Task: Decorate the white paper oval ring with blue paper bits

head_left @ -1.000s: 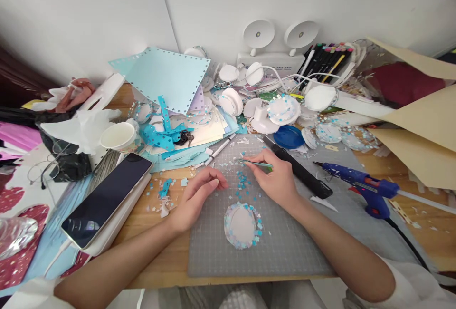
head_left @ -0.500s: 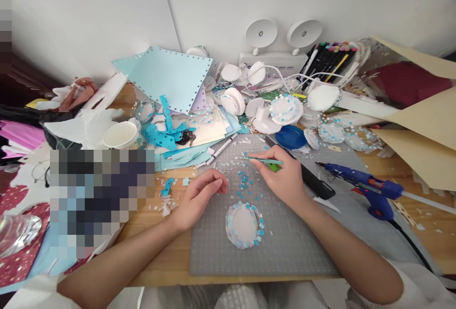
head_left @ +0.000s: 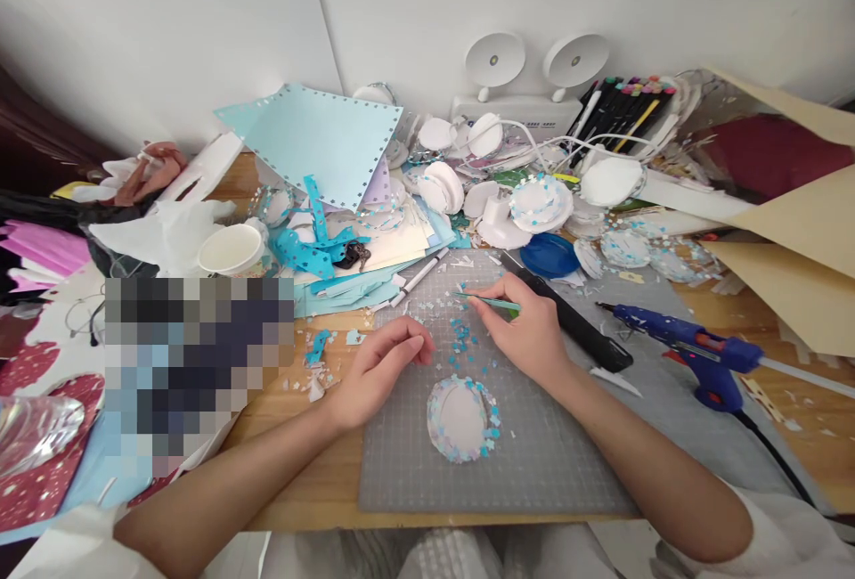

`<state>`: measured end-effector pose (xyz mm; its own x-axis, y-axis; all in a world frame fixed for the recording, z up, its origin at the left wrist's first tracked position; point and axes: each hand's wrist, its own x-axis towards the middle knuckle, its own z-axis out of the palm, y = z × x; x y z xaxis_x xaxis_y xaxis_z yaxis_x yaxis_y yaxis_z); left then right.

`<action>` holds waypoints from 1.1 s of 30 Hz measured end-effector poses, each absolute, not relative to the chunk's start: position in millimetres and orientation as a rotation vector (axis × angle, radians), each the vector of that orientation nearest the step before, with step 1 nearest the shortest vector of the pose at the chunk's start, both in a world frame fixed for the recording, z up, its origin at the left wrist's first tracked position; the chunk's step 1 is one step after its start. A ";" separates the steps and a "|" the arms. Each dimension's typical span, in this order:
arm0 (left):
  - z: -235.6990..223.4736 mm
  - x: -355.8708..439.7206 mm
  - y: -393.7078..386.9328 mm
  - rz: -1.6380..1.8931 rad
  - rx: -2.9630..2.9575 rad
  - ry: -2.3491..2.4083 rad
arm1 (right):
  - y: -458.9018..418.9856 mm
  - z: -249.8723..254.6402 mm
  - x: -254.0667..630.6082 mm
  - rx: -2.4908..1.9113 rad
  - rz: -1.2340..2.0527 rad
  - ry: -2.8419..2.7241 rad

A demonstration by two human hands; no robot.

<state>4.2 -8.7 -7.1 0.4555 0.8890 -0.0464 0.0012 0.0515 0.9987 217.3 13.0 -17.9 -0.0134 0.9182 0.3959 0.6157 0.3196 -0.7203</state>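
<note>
Right hand (head_left: 527,319) shifted slightly — one pair of tweezers (head_left: 495,301) held.

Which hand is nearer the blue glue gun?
Right. The right hand, holding green tweezers, is left of the blue glue gun, with a long black object between. The left hand is farther left, across the loose blue paper bits.

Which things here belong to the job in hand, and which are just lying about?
Likely in the job:
tweezers in the right hand
small blue paper bits
decorated white disc
cutting mat

Probably just lying about:
paper cup
keys
pens
twin-headed lamp
</note>
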 end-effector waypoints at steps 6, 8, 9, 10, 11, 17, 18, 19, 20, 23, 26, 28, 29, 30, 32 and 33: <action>-7.3 4.5 -9.0 0.818 1.369 0.856 | 11.7 -11.5 220.9 -1.411 0.486 -1.578; -7.2 4.8 -8.9 0.821 1.374 0.867 | 10.5 -7.0 222.5 -1.409 0.571 -1.490; -7.0 5.0 -8.8 0.817 1.373 0.878 | 9.7 -4.5 223.0 -1.398 0.633 -1.446; -6.7 5.3 -8.7 0.812 1.369 0.890 | 8.5 -2.1 223.2 -1.372 0.703 -1.409; -6.5 5.7 -8.5 0.810 1.362 0.901 | 7.1 0.1 223.1 -1.331 0.770 -1.383; -6.4 9.1 -6.3 0.903 1.259 0.975 | -6.9 7.8 217.5 -1.059 0.943 -1.454; -6.6 9.5 -5.8 0.921 1.233 0.977 | -8.9 8.4 216.6 -1.048 0.944 -1.473; -6.8 9.8 -5.4 0.934 1.211 0.974 | -10.6 8.9 215.8 -1.044 0.942 -1.485; -7.1 9.9 -5.0 0.937 1.194 0.970 | -11.8 9.3 215.3 -1.046 0.937 -1.491; -7.5 10.1 -4.2 0.935 1.161 0.967 | -13.0 9.4 214.8 -1.049 0.910 -1.495; -7.8 10.1 -3.9 0.933 1.153 0.975 | -12.8 8.5 215.1 -1.026 0.897 -1.503; -8.0 10.1 -3.9 0.941 1.156 0.983 | -12.8 7.8 215.1 -1.018 0.889 -1.514; -8.1 10.1 -3.9 0.944 1.158 0.990 | -12.9 7.6 215.1 -1.020 0.883 -1.521; -8.3 10.0 -3.9 0.942 1.160 0.997 | -13.1 7.6 215.0 -1.026 0.878 -1.526; -8.7 9.9 -4.0 0.937 1.166 1.014 | -13.2 7.9 214.9 -1.037 0.872 -1.532; -9.0 9.7 -4.0 0.935 1.169 1.019 | -13.2 8.1 214.9 -1.041 0.874 -1.528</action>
